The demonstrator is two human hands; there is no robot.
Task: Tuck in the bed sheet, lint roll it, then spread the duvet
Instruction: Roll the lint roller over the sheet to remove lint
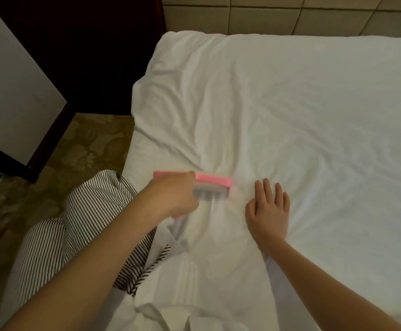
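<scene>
1. Along the bottom edge, centre: rumpled white cloth (171, 306) with folded flaps, lying over the near side of the bed. Impossible to tell whether garment or bedding.
2. Lower left: black-and-white striped fabric of the person's clothing (87, 223), just beside the mattress side.
3. Left of centre, lower half: left hand (173, 197) curled tight round the handle of a pink plastic lint roller with a grey drum (210, 186). Drum down on the sheet and blurred, with creases bunched just below it.
4. Right of the roller, near but apart: right hand (268, 211) spread flat, fingers straight, palm pressing the cloth, holding nothing.
5. Across the centre and right: white cotton bed sheet (302, 111) covering the mattress. Wrinkled near the hands and toward the left edge, smoother toward the upper right.
6. Upper left corner of the bed: sheet wrapped over the corner and dropping out of sight down the side. Probably tucked there, though not provable from this angle.
7. Top right: beige padded headboard in square panels (290, 15). Upper left: dark wooden furniture (94, 56), with patterned brown carpet (92, 144) below it.
8. Judged progress: tucking apparently finished, lint rolling under way close to the near edge. No telling how much of the sheet is rolled already. No duvet identifiable anywhere, so spreading not yet begun.
</scene>
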